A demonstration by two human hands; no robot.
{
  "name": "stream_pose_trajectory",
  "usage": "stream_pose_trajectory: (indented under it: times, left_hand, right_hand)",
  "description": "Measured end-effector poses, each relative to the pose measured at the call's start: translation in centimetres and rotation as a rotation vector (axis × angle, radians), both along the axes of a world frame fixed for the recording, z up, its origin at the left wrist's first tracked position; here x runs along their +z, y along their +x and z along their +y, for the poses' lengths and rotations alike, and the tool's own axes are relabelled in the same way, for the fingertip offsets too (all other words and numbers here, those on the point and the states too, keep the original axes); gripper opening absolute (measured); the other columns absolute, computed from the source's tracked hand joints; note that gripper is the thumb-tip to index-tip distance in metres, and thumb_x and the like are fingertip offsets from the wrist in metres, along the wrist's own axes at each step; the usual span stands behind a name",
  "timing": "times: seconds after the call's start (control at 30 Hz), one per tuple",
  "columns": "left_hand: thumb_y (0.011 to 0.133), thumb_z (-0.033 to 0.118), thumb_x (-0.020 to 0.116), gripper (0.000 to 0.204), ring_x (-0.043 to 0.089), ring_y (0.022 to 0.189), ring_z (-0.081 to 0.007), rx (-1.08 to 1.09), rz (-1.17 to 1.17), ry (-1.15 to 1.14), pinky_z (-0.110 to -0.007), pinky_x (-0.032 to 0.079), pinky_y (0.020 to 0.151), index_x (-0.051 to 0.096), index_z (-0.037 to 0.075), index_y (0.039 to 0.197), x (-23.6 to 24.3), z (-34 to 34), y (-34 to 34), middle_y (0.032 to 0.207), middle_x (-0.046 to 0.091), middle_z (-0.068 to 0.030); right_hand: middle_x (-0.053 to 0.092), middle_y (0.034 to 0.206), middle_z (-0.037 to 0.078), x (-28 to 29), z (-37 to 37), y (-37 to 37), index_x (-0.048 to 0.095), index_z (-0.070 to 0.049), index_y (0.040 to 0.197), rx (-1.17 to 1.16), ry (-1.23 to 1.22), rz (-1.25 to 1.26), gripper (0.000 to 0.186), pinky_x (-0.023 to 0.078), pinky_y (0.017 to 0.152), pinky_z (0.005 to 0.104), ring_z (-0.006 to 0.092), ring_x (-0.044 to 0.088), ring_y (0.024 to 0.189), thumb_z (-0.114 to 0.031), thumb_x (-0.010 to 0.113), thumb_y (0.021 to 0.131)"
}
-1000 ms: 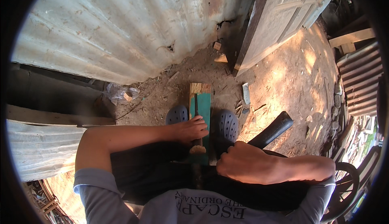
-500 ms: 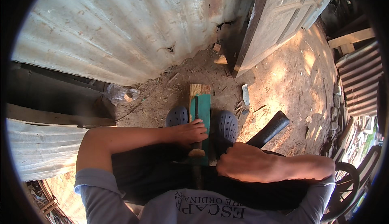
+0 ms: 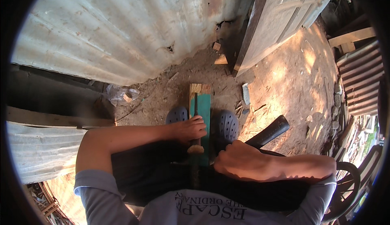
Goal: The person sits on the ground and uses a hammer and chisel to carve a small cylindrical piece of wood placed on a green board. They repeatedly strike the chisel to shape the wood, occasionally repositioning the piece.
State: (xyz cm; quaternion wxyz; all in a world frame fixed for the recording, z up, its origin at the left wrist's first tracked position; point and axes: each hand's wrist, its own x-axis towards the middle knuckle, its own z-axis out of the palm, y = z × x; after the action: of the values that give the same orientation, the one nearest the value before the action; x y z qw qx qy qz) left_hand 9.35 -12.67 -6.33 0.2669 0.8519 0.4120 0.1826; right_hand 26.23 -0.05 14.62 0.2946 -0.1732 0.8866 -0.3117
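Observation:
A chisel (image 3: 196, 149) is in my left hand (image 3: 191, 129), whose fingers wrap round its shank. Its dark blade points away from me over the board, and its pale, frayed handle end faces me. Beneath it is a narrow board (image 3: 205, 110), painted green with a bare wood far end. The board stretches between my feet, in grey clogs (image 3: 228, 124). My right hand (image 3: 239, 160) is a closed fist beside the board, to the right of the chisel. From behind that fist a thick black handle (image 3: 269, 131) juts up and right; the tool's other end is hidden.
A corrugated metal sheet (image 3: 122, 26) leans across the far left. A panelled wooden door (image 3: 276, 26) stands ajar at the far right. On the dirt floor lie a grey metal scrap (image 3: 245, 93), wood offcuts (image 3: 221, 59) and a clear plastic bag (image 3: 118, 93). A wheel (image 3: 353, 188) is near my right elbow.
My left hand and the chisel have shifted slightly away from me and to the left. The right fist has moved a little left, closer to the board.

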Motion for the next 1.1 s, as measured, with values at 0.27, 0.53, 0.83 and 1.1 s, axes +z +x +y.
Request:
stream_pose_trajectory:
  times: [0.27,0.53,0.83,1.1]
  left_hand:
    - [0.058,0.022,0.076,0.04,0.05,0.091,-0.0286,-0.013,-0.061,0.025,-0.042,0.034,0.093,0.05,0.004,0.083,-0.4,-0.3,0.6,0.086,0.049,-0.0107]
    - [0.059,0.027,0.077,0.041,0.049,0.088,-0.0281,0.004,-0.069,0.017,-0.04,0.034,0.088,0.05,0.005,0.081,-0.4,-0.4,0.6,0.085,0.049,-0.0106]
    - [0.059,0.022,0.075,0.037,0.05,0.086,-0.0281,-0.013,-0.057,0.006,-0.04,0.035,0.087,0.051,0.005,0.081,-0.5,-0.2,0.4,0.084,0.049,-0.0107]
    - [0.063,0.025,0.074,0.037,0.048,0.085,-0.0289,0.013,-0.083,0.001,-0.04,0.034,0.087,0.049,0.004,0.081,-0.1,0.6,-0.1,0.082,0.047,-0.0106]
  right_hand:
    - [0.063,0.068,0.012,0.4,0.0,0.1,0.06,-0.006,0.069,0.076,0.09,0.061,0.008,0.048,0.055,0.0394,0.0305,0.066,0.067,-0.01,0.063,0.076]
    - [0.06,0.067,0.01,1.3,0.6,0.3,0.06,-0.004,0.07,0.015,0.009,0.11,0.013,0.049,0.053,0.037,0.0288,0.065,0.065,-0.014,0.061,0.078]
    - [0.062,0.065,0.013,1.2,0.2,0.4,0.062,-0.003,0.066,0.04,0.065,0.096,0.018,0.048,0.052,0.0383,0.0299,0.066,0.065,-0.016,0.064,0.08]
    - [0.058,0.057,0.017,0.5,0.8,0.4,0.061,-0.001,0.065,-0.007,-0.004,-0.005,0.018,0.046,0.05,0.0422,0.0346,0.063,0.06,-0.012,0.065,0.079]
